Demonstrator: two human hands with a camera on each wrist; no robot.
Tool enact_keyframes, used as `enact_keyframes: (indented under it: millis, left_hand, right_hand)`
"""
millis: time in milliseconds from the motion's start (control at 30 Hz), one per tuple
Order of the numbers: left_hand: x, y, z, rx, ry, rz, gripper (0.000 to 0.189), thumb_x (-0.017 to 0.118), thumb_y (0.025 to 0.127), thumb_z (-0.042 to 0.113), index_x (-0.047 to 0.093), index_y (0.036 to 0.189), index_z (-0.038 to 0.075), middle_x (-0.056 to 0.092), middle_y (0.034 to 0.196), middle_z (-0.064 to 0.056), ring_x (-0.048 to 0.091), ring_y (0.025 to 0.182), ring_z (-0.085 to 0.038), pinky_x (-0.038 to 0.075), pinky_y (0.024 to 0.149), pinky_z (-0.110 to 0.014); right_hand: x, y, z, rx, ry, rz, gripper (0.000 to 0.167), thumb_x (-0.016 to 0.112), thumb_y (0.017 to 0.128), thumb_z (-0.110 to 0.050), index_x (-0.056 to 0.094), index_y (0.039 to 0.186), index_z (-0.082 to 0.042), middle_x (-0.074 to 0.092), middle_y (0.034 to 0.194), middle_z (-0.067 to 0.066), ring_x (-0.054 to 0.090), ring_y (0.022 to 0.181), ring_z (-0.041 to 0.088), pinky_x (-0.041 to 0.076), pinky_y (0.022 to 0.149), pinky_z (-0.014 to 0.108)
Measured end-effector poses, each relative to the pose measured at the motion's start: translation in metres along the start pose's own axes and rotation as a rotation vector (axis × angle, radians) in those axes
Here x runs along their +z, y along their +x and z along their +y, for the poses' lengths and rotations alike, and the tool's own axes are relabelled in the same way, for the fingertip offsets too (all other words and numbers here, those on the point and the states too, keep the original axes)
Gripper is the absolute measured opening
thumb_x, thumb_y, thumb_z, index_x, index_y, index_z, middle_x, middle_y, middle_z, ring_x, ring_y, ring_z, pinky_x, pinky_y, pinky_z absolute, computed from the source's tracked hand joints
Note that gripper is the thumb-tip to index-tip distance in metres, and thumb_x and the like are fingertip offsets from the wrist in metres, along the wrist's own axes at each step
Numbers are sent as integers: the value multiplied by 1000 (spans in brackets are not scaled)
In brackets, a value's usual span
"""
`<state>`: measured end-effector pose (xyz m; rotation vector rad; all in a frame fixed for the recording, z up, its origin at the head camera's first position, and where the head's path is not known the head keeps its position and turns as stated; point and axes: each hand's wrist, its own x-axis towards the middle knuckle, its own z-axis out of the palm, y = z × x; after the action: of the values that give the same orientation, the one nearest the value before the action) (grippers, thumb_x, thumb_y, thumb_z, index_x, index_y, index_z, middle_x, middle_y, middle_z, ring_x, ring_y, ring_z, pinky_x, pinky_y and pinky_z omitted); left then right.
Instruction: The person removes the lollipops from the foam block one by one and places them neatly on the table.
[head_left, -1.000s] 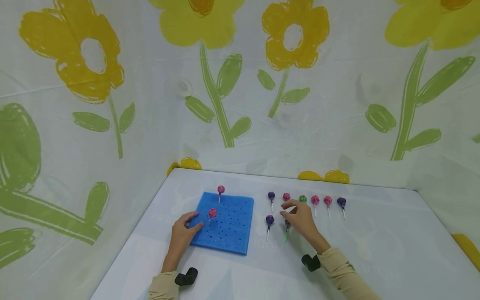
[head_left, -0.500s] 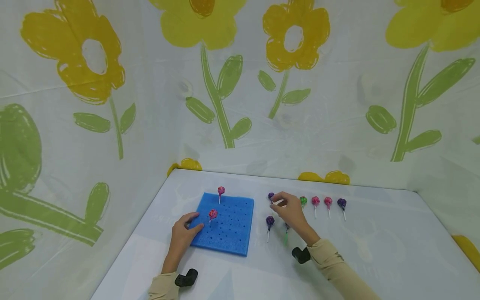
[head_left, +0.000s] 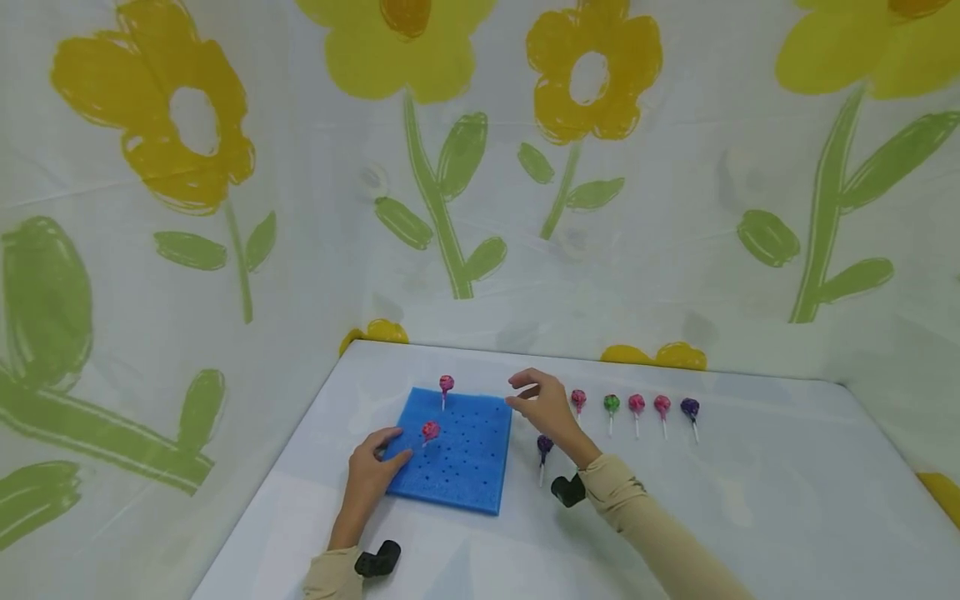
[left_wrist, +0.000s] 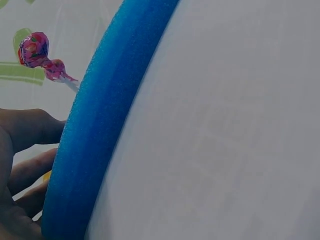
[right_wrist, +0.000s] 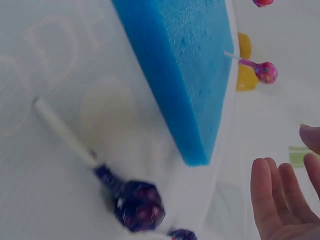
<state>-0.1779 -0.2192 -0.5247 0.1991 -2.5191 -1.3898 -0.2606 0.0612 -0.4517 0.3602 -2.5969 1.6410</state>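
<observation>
A blue foam block [head_left: 465, 467] full of small holes lies on the table, with two pink lollipops standing in it, a rear lollipop [head_left: 446, 382] and a front lollipop [head_left: 430, 431]. At its left edge my left hand [head_left: 371, 467] rests its thumb and fingertips on the top face; the left wrist view shows the fingers [left_wrist: 32, 172] behind the block's side. My right hand [head_left: 546, 410] hovers by the block's rear right corner. Its thumb and fingers are apart with nothing between them. Below it a purple lollipop [right_wrist: 139, 205] lies on the table.
Right of my right hand lies a row of lollipops: a pink one [head_left: 578, 398], a green one [head_left: 611, 403], two more pink ones and a purple one [head_left: 690, 407]. My right hand and wrist hide part of the lollipop rows. A flower-printed sheet [head_left: 660, 283] stands behind the table.
My right hand has moved left, from over the lollipops to near the block's rear right corner. The left hand keeps its place on the block.
</observation>
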Motion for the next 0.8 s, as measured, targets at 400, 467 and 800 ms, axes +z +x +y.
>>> enact_keyframes:
  millis: [400, 467, 800]
  left_hand:
    - [-2, -3, 2, -11, 3, -8, 42, 74, 81, 14, 62, 120, 2, 57, 126, -18, 52, 116, -34, 42, 95, -49]
    - [-1, -3, 3, -6, 10, -6, 42, 74, 82, 14, 63, 120, 2, 58, 126, -18, 52, 115, -34, 43, 94, -49]
    - [-2, -1, 0, -1, 7, 2, 41, 74, 81, 14, 63, 119, 2, 58, 124, -18, 52, 114, -34, 43, 94, -49]
  right_hand:
    - [38, 15, -14, -55, 17, -58, 35, 72, 83, -12, 60, 116, -5, 62, 112, 15, 62, 93, 27, 55, 75, 36]
    - [43, 19, -14, -54, 14, -62, 35, 72, 83, -12, 60, 116, -6, 61, 112, 16, 62, 94, 28, 54, 75, 36]
    - [71, 31, -21, -68, 41, -99, 42, 73, 82, -10, 57, 120, -6, 58, 117, 19, 60, 101, 34, 53, 80, 41]
